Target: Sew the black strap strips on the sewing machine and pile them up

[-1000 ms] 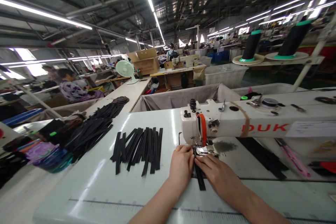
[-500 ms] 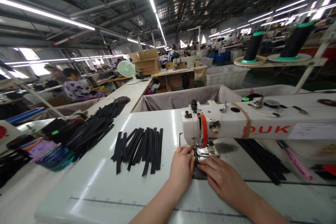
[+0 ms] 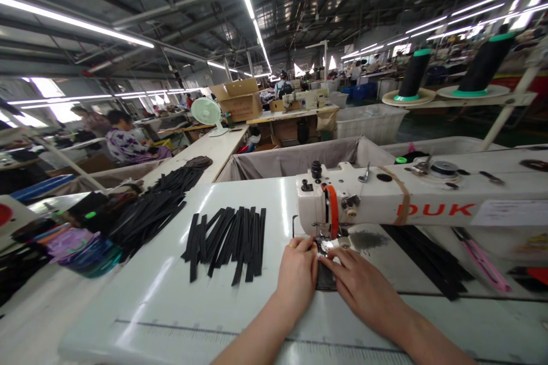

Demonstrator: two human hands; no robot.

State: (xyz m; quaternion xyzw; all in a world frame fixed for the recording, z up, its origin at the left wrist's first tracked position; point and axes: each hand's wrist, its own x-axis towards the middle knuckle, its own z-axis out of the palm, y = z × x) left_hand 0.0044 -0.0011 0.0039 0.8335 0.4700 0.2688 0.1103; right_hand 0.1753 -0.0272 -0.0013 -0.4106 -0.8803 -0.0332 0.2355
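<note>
**Two bare hands meet, palms down**

The left hand (image 3: 297, 279) rests with its fingers curled downward, a gold ring (image 3: 291, 245) on one finger. The right hand (image 3: 363, 288) slants in from the side, fingers extended toward the left hand. Both bare forearms (image 3: 252, 336) angle up from the bottom edge of the view.

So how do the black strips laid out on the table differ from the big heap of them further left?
The laid-out strips sit side by side; the heap lies piled and overlapping. The heap is far bigger than the laid-out strips, which are nearer the person's left hand. Both are narrow and black.
</note>
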